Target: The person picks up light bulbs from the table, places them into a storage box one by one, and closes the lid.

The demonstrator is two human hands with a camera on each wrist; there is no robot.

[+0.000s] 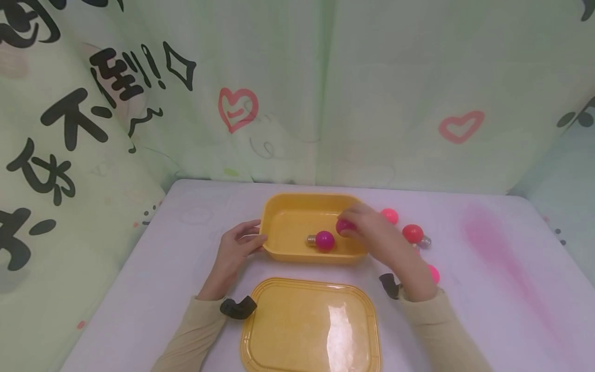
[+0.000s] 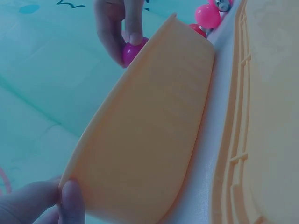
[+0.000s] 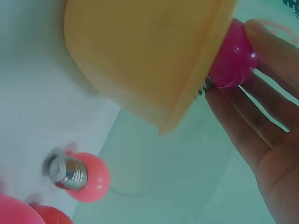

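Note:
My right hand (image 1: 378, 235) pinches a purple light bulb (image 3: 235, 56) by its round globe, right at the rim of the yellow plastic box (image 1: 283, 217). In the right wrist view its metal screw base shows beside the rim. Inside the box, on its floor, lies another purple bulb (image 1: 325, 241) with its base pointing left. My left hand (image 1: 237, 250) grips the box's left end; in the left wrist view the thumb and fingertips (image 2: 74, 200) pinch the rim.
Right of the box lie several pink and red bulbs, among them a red bulb (image 1: 412, 233) and a pink bulb (image 3: 96, 177). A yellow lid (image 1: 307, 325) lies flat in front of the box on the white table (image 1: 469, 320). A printed curtain (image 1: 372, 93) hangs behind.

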